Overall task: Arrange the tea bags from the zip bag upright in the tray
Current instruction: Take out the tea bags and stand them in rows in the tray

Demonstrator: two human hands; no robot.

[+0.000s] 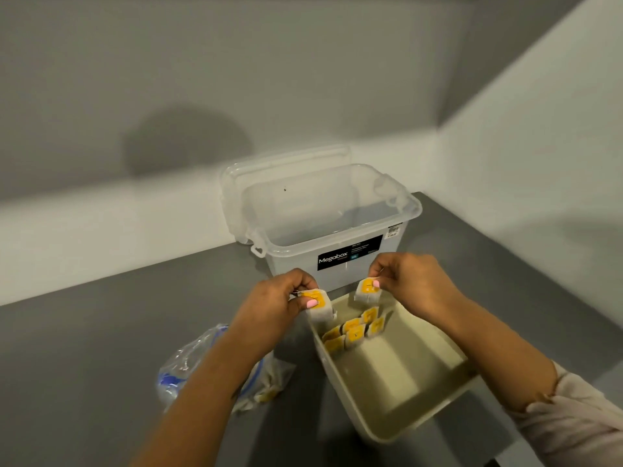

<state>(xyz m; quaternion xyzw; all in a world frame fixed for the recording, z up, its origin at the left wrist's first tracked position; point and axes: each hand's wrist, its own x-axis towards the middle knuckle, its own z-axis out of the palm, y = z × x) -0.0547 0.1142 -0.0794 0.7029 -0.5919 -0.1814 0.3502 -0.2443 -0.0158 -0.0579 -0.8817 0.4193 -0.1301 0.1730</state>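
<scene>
Nearest the camera, two bare forearms reach forward over a grey worktop (101,332), a pale sleeve (580,416) bunched at the right elbow. Below them sits a cream tray (404,372), set at an angle, with a cluster of yellow-tagged tea bags (354,332) standing upright in its far corner. Above the tray's far left corner the left hand (283,298) pinches a small stack of tea bags (318,306) between thumb and fingers. Over the far end of the tray the right hand (411,281) pinches another tea bag (368,291) by its top edge, just above the standing cluster. Left of the tray, partly under the left forearm, the clear zip bag (188,369) lies crumpled on the worktop with more tea bags inside. Behind the hands stands an open, clear storage box (323,224) labelled "Megabox", its lid (269,166) tipped back toward the wall.
</scene>
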